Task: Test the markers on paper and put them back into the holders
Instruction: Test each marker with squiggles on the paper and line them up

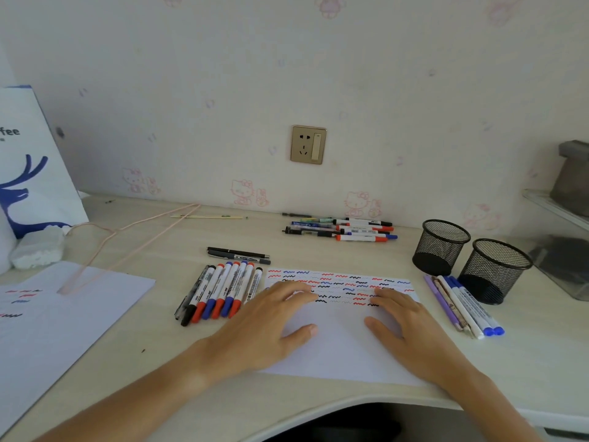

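On the desk, both hands flat on the test paper (341, 342), holding nothing.

Left hand (267, 327) and right hand (411, 330) lie fingers straight over the squiggles; markers (220, 291) sit just left of the sheet, more pens (462, 304) right, beside two mesh holders (441, 247).

Scribbled paper (341, 346) flat; markers (220, 291) beside; mesh holders (441, 247) upright

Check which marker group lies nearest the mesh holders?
The purple, white and blue-capped group, lying right of the paper, beside the nearer holder; other groups lie left and behind.
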